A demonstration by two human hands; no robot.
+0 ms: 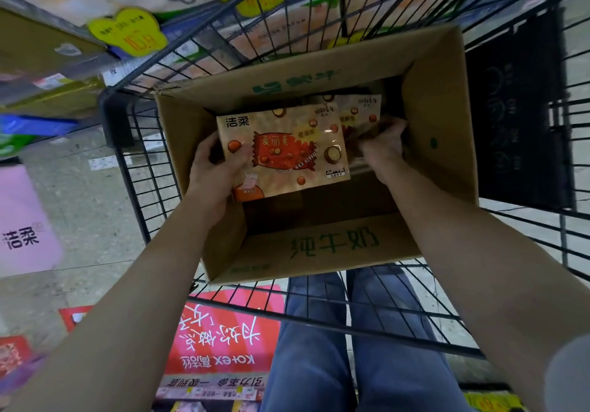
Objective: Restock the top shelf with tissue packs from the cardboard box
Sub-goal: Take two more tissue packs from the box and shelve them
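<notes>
Head view: inside the cardboard box [437, 98], the left hand [217, 168] grips a tissue pack [284, 149], fingers curled around its edge. Right hand [383, 146] closes on a second pack [360, 108] just behind it.

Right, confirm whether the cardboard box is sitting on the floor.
No. The cardboard box sits inside the wire cart, with the floor visible below through the cart's mesh.
</notes>
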